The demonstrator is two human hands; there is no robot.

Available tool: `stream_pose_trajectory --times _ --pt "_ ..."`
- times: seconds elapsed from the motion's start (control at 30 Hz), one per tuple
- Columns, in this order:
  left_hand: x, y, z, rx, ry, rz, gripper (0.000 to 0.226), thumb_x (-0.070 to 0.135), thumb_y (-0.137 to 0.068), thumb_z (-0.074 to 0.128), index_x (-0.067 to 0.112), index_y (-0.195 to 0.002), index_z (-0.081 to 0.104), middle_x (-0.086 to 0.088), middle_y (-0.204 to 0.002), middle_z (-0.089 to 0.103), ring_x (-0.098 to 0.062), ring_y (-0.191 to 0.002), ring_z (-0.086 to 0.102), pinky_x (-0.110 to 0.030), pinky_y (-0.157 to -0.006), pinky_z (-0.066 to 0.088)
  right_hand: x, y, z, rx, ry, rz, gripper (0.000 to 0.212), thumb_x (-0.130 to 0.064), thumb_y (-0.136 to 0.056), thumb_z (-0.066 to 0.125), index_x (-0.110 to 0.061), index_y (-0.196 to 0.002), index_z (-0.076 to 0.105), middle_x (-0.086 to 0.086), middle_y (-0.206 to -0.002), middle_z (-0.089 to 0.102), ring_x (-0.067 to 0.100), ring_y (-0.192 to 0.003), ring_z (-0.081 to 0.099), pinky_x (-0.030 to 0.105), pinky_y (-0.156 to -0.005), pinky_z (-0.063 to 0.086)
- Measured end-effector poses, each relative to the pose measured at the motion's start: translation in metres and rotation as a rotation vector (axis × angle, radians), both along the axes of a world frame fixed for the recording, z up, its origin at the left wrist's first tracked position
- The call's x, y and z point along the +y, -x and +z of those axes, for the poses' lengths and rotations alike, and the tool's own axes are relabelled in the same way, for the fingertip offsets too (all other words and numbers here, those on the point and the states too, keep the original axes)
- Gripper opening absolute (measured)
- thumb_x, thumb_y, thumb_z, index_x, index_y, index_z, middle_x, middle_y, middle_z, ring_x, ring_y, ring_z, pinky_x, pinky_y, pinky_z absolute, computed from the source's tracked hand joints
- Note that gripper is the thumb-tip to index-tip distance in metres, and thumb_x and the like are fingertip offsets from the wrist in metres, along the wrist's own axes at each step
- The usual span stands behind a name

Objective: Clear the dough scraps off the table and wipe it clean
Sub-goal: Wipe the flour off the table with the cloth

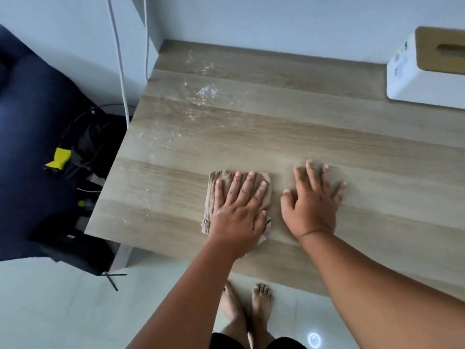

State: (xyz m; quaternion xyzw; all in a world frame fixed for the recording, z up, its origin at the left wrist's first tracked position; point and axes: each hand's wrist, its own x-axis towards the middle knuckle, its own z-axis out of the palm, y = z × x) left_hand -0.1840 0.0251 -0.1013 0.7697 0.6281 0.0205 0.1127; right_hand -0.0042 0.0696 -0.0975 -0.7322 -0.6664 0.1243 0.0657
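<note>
The wooden table (327,147) fills most of the view, its pale grain bare across the middle and right, and no lumps of dough show on it anywhere, so the scrap-clearing part of the job looks done as far as this view shows. What is left is the wiping: a scatter of white flour dust (205,93) lies on the far left part of the top, thickest near the back edge, with fainter specks trailing toward the left edge and down toward the near left corner. That patch is well apart from both hands, so a good share of the surface appears to be waiting for the cloth. At the far right corner stands a white tissue box with a wooden lid (427,69), which the wipe would have to go around or under. The left hand (239,212) lies flat with its fingers straight and spread, pressing down on a folded brown cloth (219,177) near the front edge of the table; it pins the cloth under the palm rather than curling round it. The right hand (312,205) sits just beside it, also flat and wide, fingers splayed on the bare wood and holding nothing, seemingly bracing. The wood around the hands looks free of dust, which suggests the near middle strip is clean, though fine residue would be too small to tell here.
</note>
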Motion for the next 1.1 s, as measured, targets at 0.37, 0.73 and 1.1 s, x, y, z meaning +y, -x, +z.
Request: stream_pose_trajectory --times 0.37,0.73,1.1 --pt "-0.064 0.134 0.015 0.051 0.098 0.405 0.073 0.052 -0.093 0.028 0.04 -0.164 0.016 0.007 -0.174 0.001 -0.017 -0.16 -0.007 -0.059 -0.126 -0.002 -0.01 -0.004 -0.011 0.067 -0.263 0.303 0.052 -0.051 -0.092 0.051 -0.019 -0.128 0.071 0.004 -0.152 0.056 0.031 -0.149 0.041 0.067 -0.121 0.019" --pt "-0.014 0.146 0.014 0.052 0.152 0.662 0.077 0.061 -0.095 0.019 0.037 -0.164 -0.004 -0.001 -0.173 -0.015 -0.026 -0.157 -0.022 -0.064 -0.121 -0.015 -0.007 -0.001 -0.013 -0.067 -0.153 0.318 0.074 -0.064 -0.09 0.042 -0.022 -0.151 0.048 0.005 -0.166 0.035 0.03 -0.155 0.027 0.063 -0.124 0.014" --pt "-0.071 0.18 0.016 0.075 0.063 0.415 0.072 0.06 -0.098 0.017 0.033 -0.164 0.02 0.005 -0.173 0.002 -0.021 -0.16 -0.007 -0.056 -0.127 0.003 0.001 0.042 0.003 -0.089 -0.047 0.166 0.075 -0.049 -0.082 0.036 -0.021 -0.149 0.052 0.009 -0.166 0.034 0.035 -0.155 0.024 0.07 -0.121 0.014"
